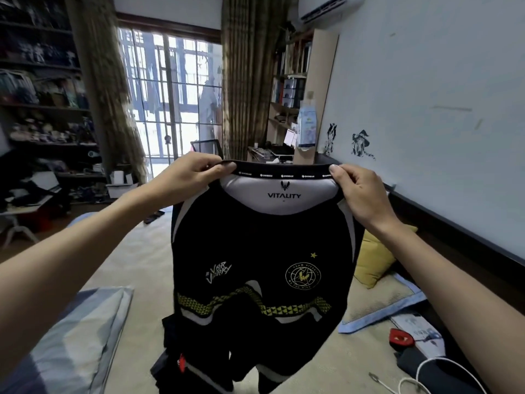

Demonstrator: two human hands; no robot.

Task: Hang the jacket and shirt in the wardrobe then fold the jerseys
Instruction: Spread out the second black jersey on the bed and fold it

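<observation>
A black jersey (261,245) with white and yellow trim and a round crest hangs in the air over the bed, its front facing me. My left hand (187,172) pinches the left side of its collar. My right hand (359,189) pinches the right side of the collar, so the neckline is stretched level between them. Below the jersey's hem lies a heap of dark clothing (181,362) with a red spot, partly hidden by the hanging fabric. No wardrobe, jacket or shirt can be made out.
The bed (136,263) has a beige cover, a blue striped pillow (76,336) at the left, a yellow cushion (375,263) and blue-edged blanket (377,308) at the right. A white cable (426,371) and red item (401,336) lie bottom right. Cluttered shelves (42,109) stand left.
</observation>
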